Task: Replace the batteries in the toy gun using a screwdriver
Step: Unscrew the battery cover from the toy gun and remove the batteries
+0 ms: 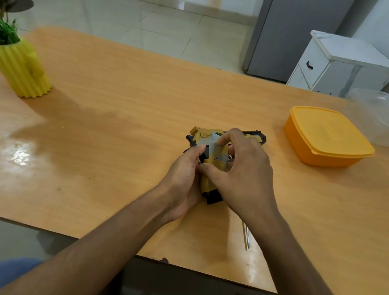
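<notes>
Both hands hold the toy gun (213, 147) at mid-surface (117, 115): the left grip (183, 178) is curled round its handle, the right grip (243, 169) pinches its yellow-grey body from above. A screwdriver (247, 236) lies just beside the right wrist, a lidded orange box (326, 136) farther right.

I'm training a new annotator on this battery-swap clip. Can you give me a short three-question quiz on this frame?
1. True or false: the screwdriver is in the right hand.
2. Which hands grip the toy gun? A) left hand only B) right only C) both
3. Fill in: the orange lidded container sits to the gun's ____.

Key: 1 false, it lies on the table beside the right forearm; 2 C; 3 right.
</notes>
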